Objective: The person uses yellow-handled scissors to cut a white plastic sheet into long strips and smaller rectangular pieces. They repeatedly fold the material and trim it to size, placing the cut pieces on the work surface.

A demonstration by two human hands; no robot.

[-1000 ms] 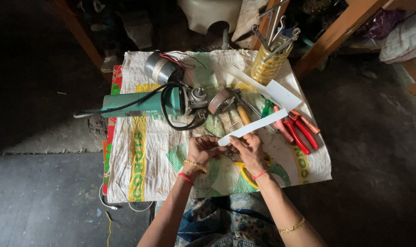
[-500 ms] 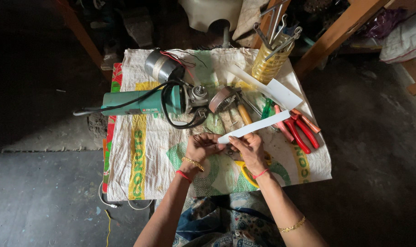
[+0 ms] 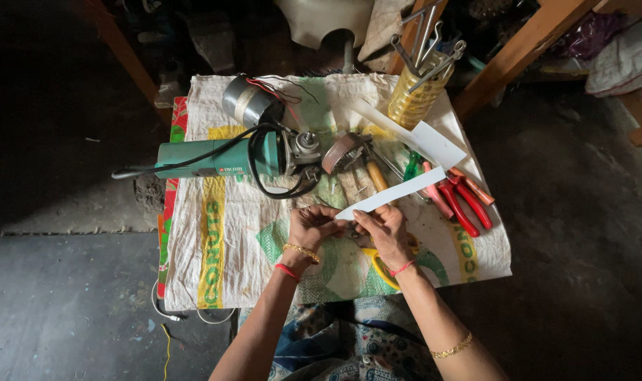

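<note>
A long white paper strip (image 3: 395, 194) is pinched at its near end between my left hand (image 3: 312, 227) and my right hand (image 3: 383, 231); it slants up and away to the right. Both hands hover over a printed woven sack (image 3: 222, 240) spread on the floor. A yellow-handled tool (image 3: 378, 266) lies under my right wrist. Just beyond my hands rests a green angle grinder (image 3: 225, 159) with its black cord looped beside it.
A cylindrical motor (image 3: 245, 102) with red wires sits at the sack's far left. Red-handled pliers (image 3: 469, 201), a wooden-handled tool (image 3: 374, 174) and more white strips (image 3: 419, 137) lie at right. A yellow mesh holder (image 3: 418, 95) carries several wrenches. Wooden legs (image 3: 518, 53) stand behind.
My hands and the strip have barely shifted. My fingers have closed in slightly around the strip's near end.
</note>
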